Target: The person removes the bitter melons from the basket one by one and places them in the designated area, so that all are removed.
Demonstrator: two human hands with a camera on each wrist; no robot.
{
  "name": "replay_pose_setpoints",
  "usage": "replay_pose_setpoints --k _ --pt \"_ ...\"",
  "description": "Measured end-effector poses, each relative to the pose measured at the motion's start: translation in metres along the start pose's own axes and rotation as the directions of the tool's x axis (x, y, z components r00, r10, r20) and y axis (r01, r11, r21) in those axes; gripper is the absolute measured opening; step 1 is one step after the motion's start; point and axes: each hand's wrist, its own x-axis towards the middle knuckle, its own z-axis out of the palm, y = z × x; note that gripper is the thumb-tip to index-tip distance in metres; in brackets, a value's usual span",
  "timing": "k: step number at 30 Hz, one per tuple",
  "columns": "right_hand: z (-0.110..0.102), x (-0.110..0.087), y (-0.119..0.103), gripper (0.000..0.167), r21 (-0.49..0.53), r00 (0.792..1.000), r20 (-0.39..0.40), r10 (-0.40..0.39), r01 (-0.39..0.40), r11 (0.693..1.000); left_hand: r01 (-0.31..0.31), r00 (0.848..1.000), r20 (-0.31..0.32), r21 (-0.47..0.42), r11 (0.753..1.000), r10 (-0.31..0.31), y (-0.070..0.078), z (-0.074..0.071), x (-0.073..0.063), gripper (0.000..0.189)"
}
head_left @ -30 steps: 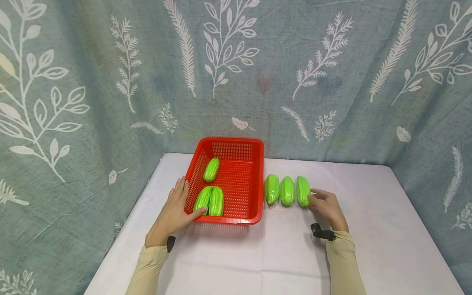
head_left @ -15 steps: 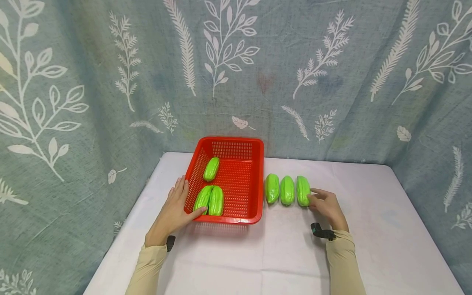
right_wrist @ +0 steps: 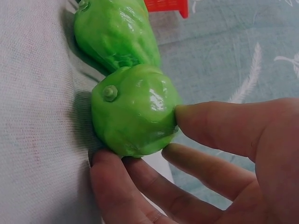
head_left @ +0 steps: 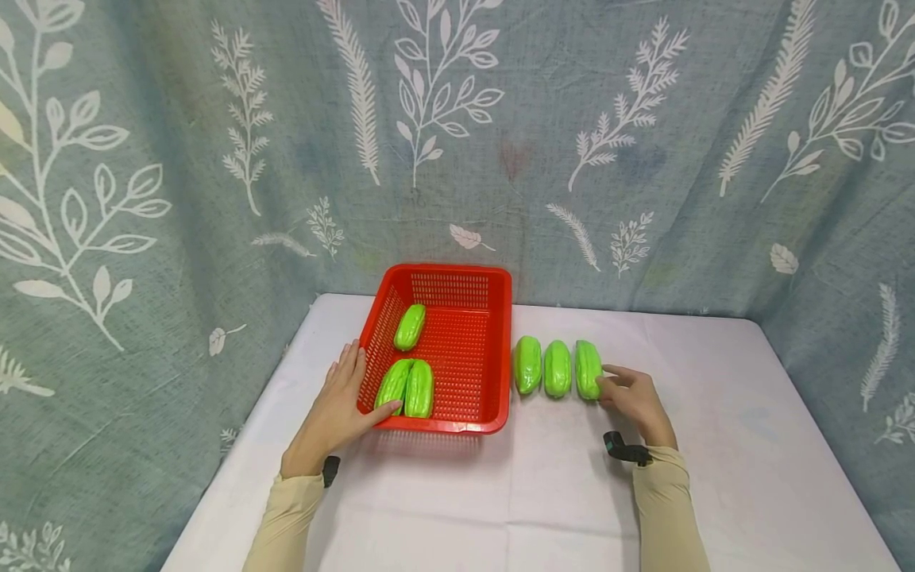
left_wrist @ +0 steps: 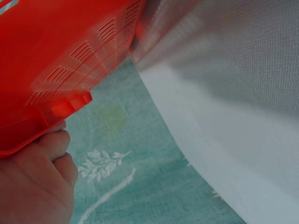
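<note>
My left hand (head_left: pixel 332 413) rests on the near left corner of a red plastic basket (head_left: pixel 499 349). Its fingers lie straight along the left rim, and the thumb reaches over the front rim. Inside the basket are three bright green ridged gourds, one farther back (head_left: pixel 410 327) and two side by side in front (head_left: pixel 419 389). On the table, three more gourds stand in a row right of the basket. My right hand (head_left: pixel 635 401) touches the rightmost gourd (right_wrist: pixel 133 112), its thumb and relaxed fingertips against the surface without closing round it. The middle gourd (right_wrist: pixel 119 30) sits beside that one.
A white cloth covers the table (head_left: pixel 457 508). Behind and along both sides hangs a blue-green curtain (head_left: pixel 500 175) with white leaf prints, close to the basket's far side. The leftmost loose gourd (head_left: pixel 527 365) lies close by the basket's right wall.
</note>
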Motion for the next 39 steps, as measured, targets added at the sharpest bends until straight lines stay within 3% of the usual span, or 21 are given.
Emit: replay_pose_setpoints --k 17,27,39 --pt "-0.005 -0.003 0.001 0.061 -0.005 0.999 0.035 -0.030 0.030 1.000 0.003 1.000 0.001 -0.005 1.000 -0.003 0.000 -0.001 0.000 0.121" --pt "-0.009 -0.004 -0.002 0.062 -0.024 1.000 -0.004 0.027 -0.027 0.999 -0.003 1.000 -0.002 -0.001 1.000 0.003 0.000 -0.001 0.000 0.121" --pt "-0.018 -0.008 -0.001 0.061 -0.018 0.996 -0.079 -0.039 0.038 0.999 -0.007 1.000 -0.009 0.002 1.000 0.007 0.000 0.000 0.000 0.121"
